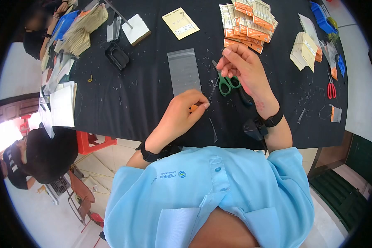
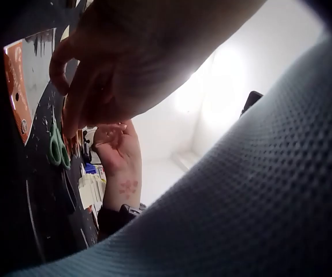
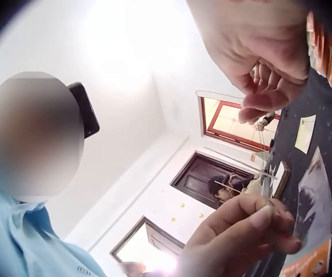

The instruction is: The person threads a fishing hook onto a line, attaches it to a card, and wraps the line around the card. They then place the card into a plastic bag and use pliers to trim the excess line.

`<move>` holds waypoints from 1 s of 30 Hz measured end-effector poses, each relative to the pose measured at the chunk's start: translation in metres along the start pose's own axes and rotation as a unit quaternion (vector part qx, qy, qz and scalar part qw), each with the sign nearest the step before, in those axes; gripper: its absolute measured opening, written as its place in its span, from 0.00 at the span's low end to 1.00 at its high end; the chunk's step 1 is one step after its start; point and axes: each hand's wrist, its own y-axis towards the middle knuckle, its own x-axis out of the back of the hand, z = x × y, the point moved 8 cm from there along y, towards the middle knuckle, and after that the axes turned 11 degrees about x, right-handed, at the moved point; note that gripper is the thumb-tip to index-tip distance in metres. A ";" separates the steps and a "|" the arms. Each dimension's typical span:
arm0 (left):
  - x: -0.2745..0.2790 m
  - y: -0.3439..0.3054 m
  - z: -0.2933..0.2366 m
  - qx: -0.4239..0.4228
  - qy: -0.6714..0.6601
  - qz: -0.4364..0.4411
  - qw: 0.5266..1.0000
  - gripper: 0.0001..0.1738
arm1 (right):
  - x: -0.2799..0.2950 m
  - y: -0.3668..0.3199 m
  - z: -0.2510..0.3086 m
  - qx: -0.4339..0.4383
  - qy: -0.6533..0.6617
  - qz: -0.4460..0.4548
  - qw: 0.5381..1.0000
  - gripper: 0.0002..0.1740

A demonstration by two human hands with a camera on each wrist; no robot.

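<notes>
My left hand [image 1: 184,109] is over the lower end of a clear plastic bag [image 1: 184,70] whose orange end shows in the left wrist view. Its thumb and forefinger pinch a thin clear strand [image 3: 262,138]. The strand runs up to my right hand [image 1: 246,68], raised to the right with thumb and fingertips together at its other end. Below the right hand lie green-handled scissors [image 1: 224,86] and a dark-handled tool [image 1: 244,97], partly hidden by the wrist. A cream card [image 1: 180,23] lies beyond the bag.
Orange-and-white packets [image 1: 246,25] are piled at the back. Cream packets [image 1: 304,51] and red-handled scissors [image 1: 331,90] lie at right. A black tray [image 1: 117,56], a white-topped block [image 1: 136,29] and paper stacks [image 1: 80,35] stand at left. Clippings litter the black cloth.
</notes>
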 end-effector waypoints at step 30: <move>0.044 0.035 -0.020 -0.067 -0.021 -0.143 0.987 0.05 | -0.030 -0.020 -0.029 -0.140 0.119 0.129 0.974 0.12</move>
